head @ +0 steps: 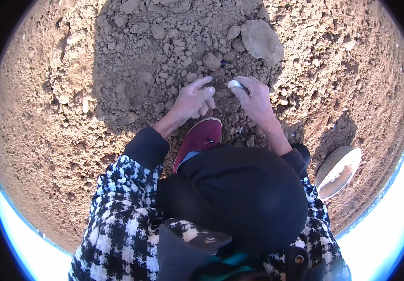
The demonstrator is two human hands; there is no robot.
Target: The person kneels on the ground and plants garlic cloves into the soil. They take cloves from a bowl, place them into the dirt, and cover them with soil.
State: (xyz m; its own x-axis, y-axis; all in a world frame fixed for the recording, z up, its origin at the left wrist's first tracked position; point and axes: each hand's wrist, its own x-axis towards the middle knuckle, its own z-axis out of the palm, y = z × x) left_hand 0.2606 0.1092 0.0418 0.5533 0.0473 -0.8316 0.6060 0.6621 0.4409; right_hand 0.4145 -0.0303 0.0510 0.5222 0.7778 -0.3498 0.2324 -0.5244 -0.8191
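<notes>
Over the loose, cloddy soil, my right hand grips a small white rounded object between thumb and forefinger. Most of that object is covered by the fingers, so its kind cannot be told. My left hand hovers to its left above the ground, fingers apart and slightly curled, with nothing seen in it. Between the two hands lies a patch of darker, disturbed soil. Just below the left hand is the toe of my maroon shoe.
A large flat clod or stone rests beyond my right hand. A small bluish bit pokes from the soil nearby. To the right, a round, pale-rimmed container stands on the ground. My dark-clad knee fills the lower middle.
</notes>
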